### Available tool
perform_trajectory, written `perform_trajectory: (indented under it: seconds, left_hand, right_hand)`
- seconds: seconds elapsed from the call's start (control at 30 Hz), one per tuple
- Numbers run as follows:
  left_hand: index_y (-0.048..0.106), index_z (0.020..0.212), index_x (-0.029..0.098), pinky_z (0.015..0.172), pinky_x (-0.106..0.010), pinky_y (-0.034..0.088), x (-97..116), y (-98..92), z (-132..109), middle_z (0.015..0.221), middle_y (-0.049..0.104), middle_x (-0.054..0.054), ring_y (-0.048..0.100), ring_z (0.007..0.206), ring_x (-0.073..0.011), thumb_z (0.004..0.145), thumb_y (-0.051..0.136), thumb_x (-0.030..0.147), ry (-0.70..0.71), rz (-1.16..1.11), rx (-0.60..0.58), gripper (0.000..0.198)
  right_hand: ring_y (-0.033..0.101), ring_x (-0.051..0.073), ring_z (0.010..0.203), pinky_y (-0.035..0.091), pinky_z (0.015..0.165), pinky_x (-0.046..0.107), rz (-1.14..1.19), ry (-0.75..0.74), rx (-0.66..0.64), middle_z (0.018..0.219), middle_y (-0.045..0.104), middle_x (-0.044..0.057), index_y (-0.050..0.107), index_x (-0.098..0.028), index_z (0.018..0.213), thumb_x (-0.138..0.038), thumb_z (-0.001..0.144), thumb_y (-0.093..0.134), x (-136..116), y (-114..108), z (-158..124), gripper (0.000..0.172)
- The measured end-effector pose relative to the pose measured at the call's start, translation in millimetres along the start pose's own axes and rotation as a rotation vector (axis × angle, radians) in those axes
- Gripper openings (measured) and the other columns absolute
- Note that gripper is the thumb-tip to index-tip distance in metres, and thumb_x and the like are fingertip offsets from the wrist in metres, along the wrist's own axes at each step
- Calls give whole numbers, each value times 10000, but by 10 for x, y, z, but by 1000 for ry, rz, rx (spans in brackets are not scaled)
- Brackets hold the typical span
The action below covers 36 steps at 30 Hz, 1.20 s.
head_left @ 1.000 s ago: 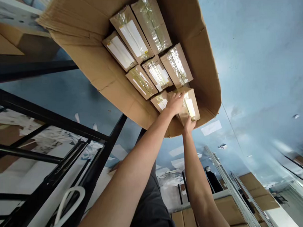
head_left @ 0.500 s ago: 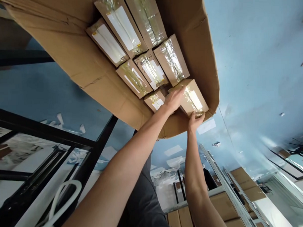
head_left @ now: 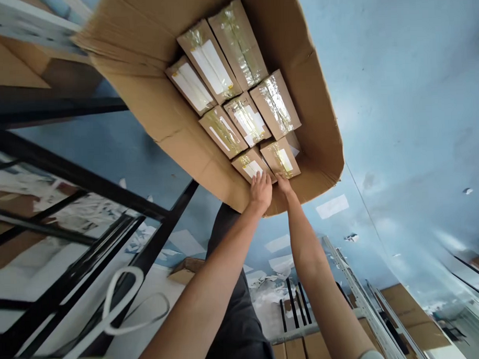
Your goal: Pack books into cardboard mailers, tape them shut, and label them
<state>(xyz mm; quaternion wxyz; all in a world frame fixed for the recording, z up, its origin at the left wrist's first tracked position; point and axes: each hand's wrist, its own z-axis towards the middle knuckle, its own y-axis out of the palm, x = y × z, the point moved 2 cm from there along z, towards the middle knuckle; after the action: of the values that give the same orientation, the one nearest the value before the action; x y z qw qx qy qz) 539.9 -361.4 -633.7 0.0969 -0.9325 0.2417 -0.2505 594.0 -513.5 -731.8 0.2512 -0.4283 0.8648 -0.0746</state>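
A large open cardboard carton [head_left: 142,101] holds several small brown boxes with shiny clear tape and white labels. My left hand [head_left: 261,190] rests on the near end of a small box [head_left: 248,162] in the front row, fingers apart and stretched over it. Beside it, my right hand [head_left: 283,183] touches the near edge of another taped box [head_left: 281,156]; its fingers are partly hidden, and it does not appear to be wrapped around the box. Behind these two lie a box with handwriting [head_left: 247,119] and a heavily taped box [head_left: 276,105].
Black metal frames [head_left: 78,169] and a looped white cable [head_left: 121,288] are on the left. Scraps of white paper [head_left: 330,206] lie on the blue floor [head_left: 397,90]. A metal rack [head_left: 353,280] and stacked cardboard boxes [head_left: 409,315] stand at the lower right.
The box between my hands has gone lower into the carton, beside the front-row small box. My left hand has moved off it onto that neighbour; my right hand has shifted left.
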Motion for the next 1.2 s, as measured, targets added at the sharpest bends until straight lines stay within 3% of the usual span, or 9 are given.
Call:
perform_trajectory:
  seconds: [0.1,0.2,0.3,0.43,0.57,0.7,0.87,1.03,1.2]
  left_hand:
    - [744,1464,77,1364,-486,413,178,-91,-775,1585,720,-224,608,1580,-363,1046,514,41,-21,-75,50,478]
    - [811,1218,175,1086,-407,558,318,-337,-1496,1222,854,-161,787,1214,-312,1094,503,117,-69,-234,158,338]
    - [793,1043,232,885,-348,523,408,-652,-2228,1032,854,-99,792,984,-272,1077,552,165,-93,-408,299,253]
    - [704,845,247,752,-321,413,439,-996,-3288,774,748,-29,687,749,-223,1024,551,193,-70,-592,484,242]
    - [578,722,244,695,-314,334,322,-1059,-4409,623,575,21,543,632,-186,961,511,214,-31,-771,685,251]
    - [468,646,245,671,-323,277,13,-760,-5486,571,420,42,421,594,-165,925,469,235,-5,-910,898,279]
    - [302,615,249,651,-314,251,-596,-64,-6623,599,287,44,324,617,-141,886,495,287,-80,-1181,1300,335]
    - [271,621,260,621,-300,272,-1156,745,-7455,604,261,42,310,621,-138,908,561,440,-158,-1481,1742,446]
    - [181,635,258,592,-302,219,-1574,1486,-8116,623,163,52,175,623,-122,867,624,461,-222,-1567,2126,540]
  right_hand:
    - [695,351,1440,481,1311,515,56,59,-61,1419,830,168,822,-187,1320,-708,976,664,-294,16,-541,644]
    - [665,343,1510,476,1324,499,125,47,-109,1479,813,140,835,-222,1337,-758,909,727,-618,-17,-1321,694]
    - [717,360,1453,528,1288,518,238,-4,-220,1477,813,155,841,-209,1322,-762,803,821,-960,-115,-2126,759]
    - [792,356,1341,583,1242,538,267,-121,-425,1387,854,139,847,-235,1308,-754,774,888,-1433,-281,-3095,746]
    - [813,344,1305,575,1259,555,174,-276,-524,1400,854,135,855,-259,1290,-758,778,924,-1821,-384,-3952,719]
    - [814,346,1302,573,1264,572,57,-403,-589,1391,858,138,859,-256,1257,-755,737,962,-2022,-267,-4741,728]
    - [828,328,1252,574,1266,565,-90,-572,-706,1336,875,128,862,-255,1200,-738,746,970,-2068,187,-5723,672]
    - [826,316,1244,566,1270,569,-229,-719,-855,1338,872,119,856,-262,1199,-700,785,972,-1939,805,-6732,614]
    - [827,306,1238,576,1259,553,-369,-824,-1063,1309,879,109,852,-264,1220,-651,846,955,-1561,1575,-7682,548]
